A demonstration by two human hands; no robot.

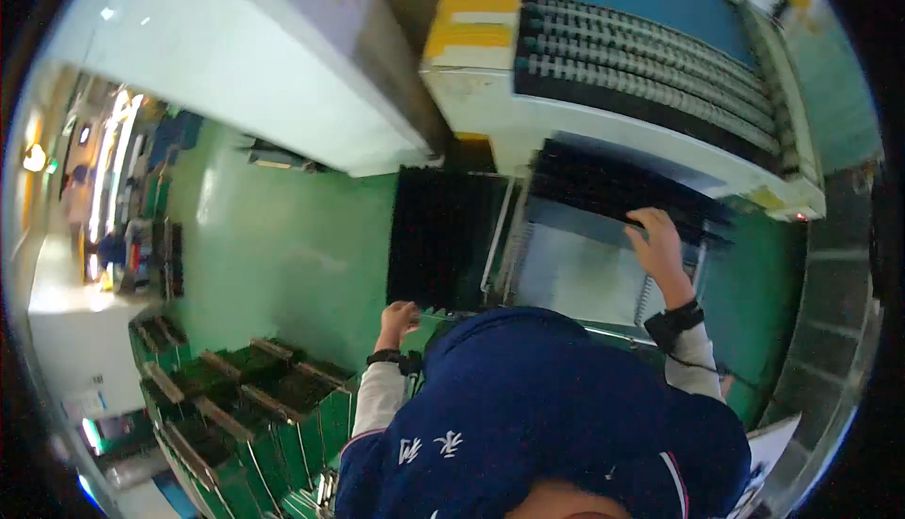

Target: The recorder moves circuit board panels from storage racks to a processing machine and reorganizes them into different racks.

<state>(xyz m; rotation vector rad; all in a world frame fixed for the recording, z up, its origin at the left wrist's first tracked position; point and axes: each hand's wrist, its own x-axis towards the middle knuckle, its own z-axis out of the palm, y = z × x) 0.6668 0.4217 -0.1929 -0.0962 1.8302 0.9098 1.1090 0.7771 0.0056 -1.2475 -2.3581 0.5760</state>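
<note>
My right hand (660, 253) reaches over a rack of dark, thin upright panels (622, 184), its fingers apart and bent with nothing seen between them. Below that hand, a pale flat panel (580, 269) lies in the same rack, with a coil-like strip along its right side. My left hand (400, 319) is at the near left corner of a second black rack (443, 236), fingers curled in. Whether it grips the rack's edge or something small is too blurred to tell. Both wrists wear black bands.
A machine with rows of rollers (650, 81) stands beyond the racks, a blue sheet (660, 0) on its far part. A large white cabinet (255, 57) rises at the far left. Several green racks with metal bars (236, 387) stand at the near left, on a green floor (273, 246).
</note>
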